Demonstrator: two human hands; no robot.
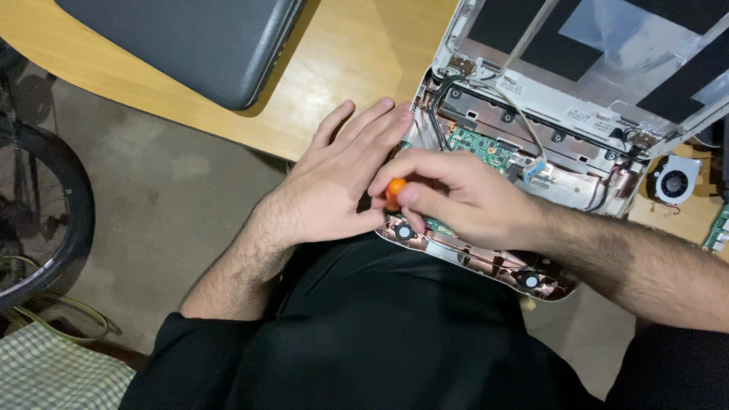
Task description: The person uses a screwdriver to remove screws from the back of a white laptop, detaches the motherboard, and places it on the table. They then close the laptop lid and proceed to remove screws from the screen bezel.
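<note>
An opened laptop chassis [531, 99] lies on a wooden table, its green circuit board [474, 144] and cables exposed. My right hand [463, 197] is closed around a small orange-handled screwdriver [394, 187], held down over the near left corner of the chassis. My left hand [338, 178] rests flat with fingers spread on the left edge of the chassis, touching the right hand. The screwdriver's tip is hidden by my fingers.
A closed dark grey laptop [190, 38] lies at the back left of the wooden table [342, 53]. A small cooling fan [672, 180] and a green board [717, 228] sit at the right. A bicycle wheel [45, 205] stands on the floor at the left.
</note>
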